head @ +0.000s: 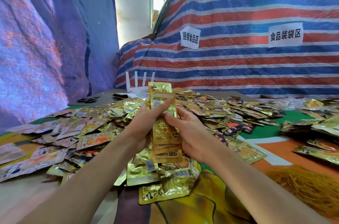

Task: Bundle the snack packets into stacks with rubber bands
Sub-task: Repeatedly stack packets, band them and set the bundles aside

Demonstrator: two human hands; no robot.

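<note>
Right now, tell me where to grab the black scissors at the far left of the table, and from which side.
Grip the scissors by their looped black handles, seemingly at the left end, blades pointing right toward the packet pile. They lie flat on the table, so come from above-left, once the right hand lets go of the stack of gold packets.

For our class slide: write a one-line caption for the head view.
Left hand and right hand hold a stack of gold packets above loose packets, rubber bands nearby.
</note>
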